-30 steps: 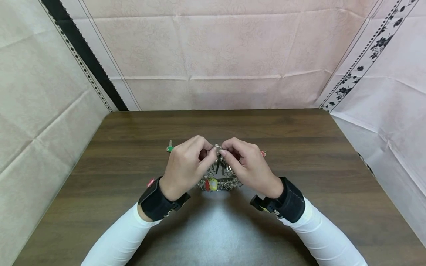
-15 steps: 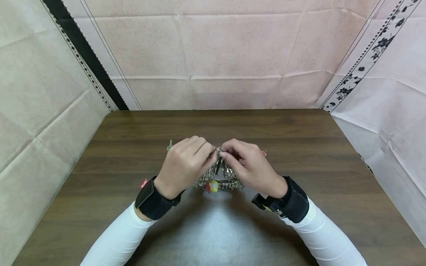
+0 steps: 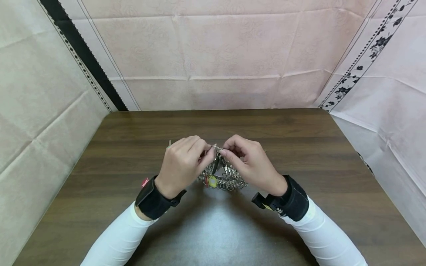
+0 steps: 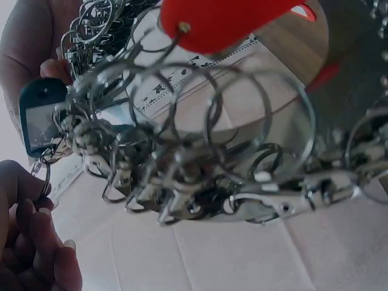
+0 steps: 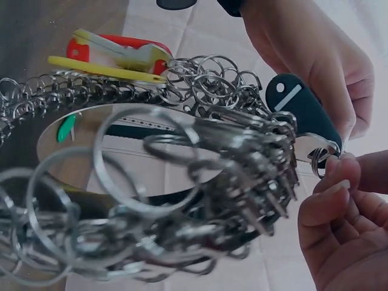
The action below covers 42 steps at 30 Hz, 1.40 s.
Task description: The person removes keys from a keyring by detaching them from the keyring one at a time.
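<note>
Both hands meet over the middle of the table in the head view. My left hand and my right hand pinch small metal parts between thumb and fingertips. In the right wrist view these are a split ring on a dark key tag, which also shows in the left wrist view. Beside the fingers is a dense round cluster of metal key rings and clasps. From the cluster hang a yellow tag and a red tag. The fingertips hide the exact grip.
A key sticks out past the left hand. In the right wrist view a small green tag appears through or in the oval middle of the cluster. The wooden table is backed by patterned cloth.
The left wrist has shifted slightly left, and its fingers rolled over and back. The green tag at left and the red piece at right are now mostly hidden. Both hands stay together.
</note>
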Available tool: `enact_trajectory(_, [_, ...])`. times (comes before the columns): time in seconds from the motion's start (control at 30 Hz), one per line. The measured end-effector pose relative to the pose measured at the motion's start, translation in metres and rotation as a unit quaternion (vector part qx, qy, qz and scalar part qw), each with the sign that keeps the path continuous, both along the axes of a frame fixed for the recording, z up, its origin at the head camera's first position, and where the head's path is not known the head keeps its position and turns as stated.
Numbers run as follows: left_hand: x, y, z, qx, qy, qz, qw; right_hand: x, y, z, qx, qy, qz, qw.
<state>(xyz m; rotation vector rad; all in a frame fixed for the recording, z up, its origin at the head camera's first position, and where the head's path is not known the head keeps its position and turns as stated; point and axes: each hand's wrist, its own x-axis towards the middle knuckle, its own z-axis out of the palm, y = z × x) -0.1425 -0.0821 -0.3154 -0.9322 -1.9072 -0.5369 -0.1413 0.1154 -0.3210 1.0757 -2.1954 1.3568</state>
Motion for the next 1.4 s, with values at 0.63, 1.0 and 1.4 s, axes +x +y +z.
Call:
enact_trajectory(0.63, [0.002,-0.001,-0.001,0.058,-0.043,0.007,0.9974,0.002,-0.005,-0.002,0.005,0.015,0.001,0.9999])
enact_trajectory(1.0, [0.0,-0.003,0.001,0.06,-0.03,0.007,0.9977,0.003,-0.002,0.002,-0.002,0.019,-0.005,0.9998])
enact_trajectory(1.4, [-0.002,-0.006,0.0,0.038,-0.032,0.02,0.9986,-0.007,0.024,0.015,0.034,0.02,-0.06,0.9974])
